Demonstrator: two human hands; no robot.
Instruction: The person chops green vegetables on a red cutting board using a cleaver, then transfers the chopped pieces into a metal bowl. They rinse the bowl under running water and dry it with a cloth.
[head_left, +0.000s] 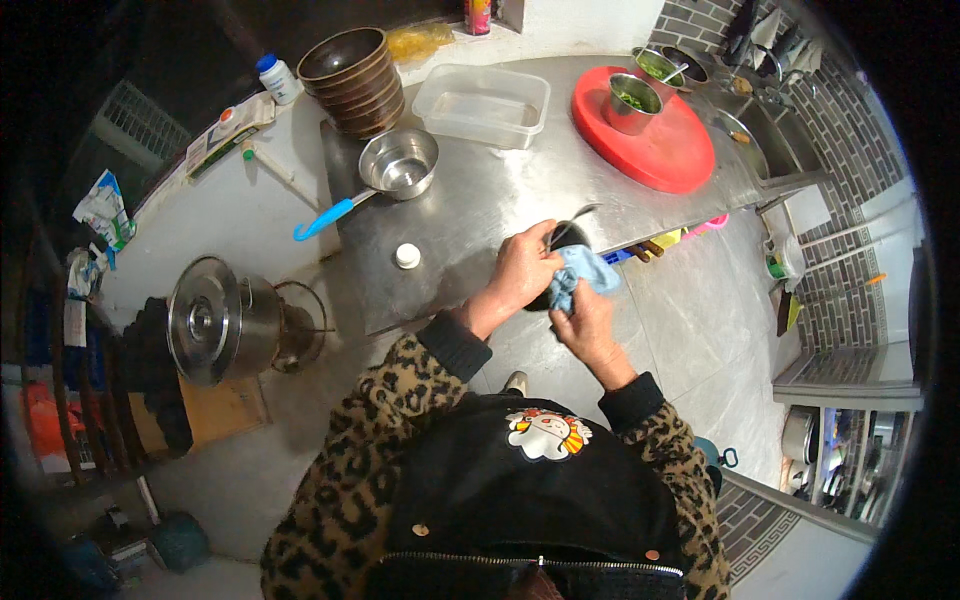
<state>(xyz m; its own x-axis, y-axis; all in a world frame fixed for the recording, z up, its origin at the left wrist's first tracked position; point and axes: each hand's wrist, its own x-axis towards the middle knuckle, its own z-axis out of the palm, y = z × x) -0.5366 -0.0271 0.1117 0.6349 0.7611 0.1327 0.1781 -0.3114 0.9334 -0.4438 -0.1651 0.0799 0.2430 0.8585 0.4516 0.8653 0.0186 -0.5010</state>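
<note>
My left hand [524,270] is closed on the edge of a black rounded object [568,236], held up at the near edge of the steel worktop [470,215]. A thin dark strip sticks up from its top. Its exact kind is hidden by my fingers and the cloth. A light blue cloth [584,274] is bunched in my right hand [590,328] and pressed against the black object. On the worktop to the left lie a small white cap [407,256] and a steel saucepan [400,165] with a blue handle.
Stacked brown bowls [350,85] and a clear plastic tub [482,105] stand at the back. To the right, a red round board [650,150] bears a metal cup [632,104] of chopped greens. A sink [770,135] lies beyond; a lidded steel pot [225,320] is left.
</note>
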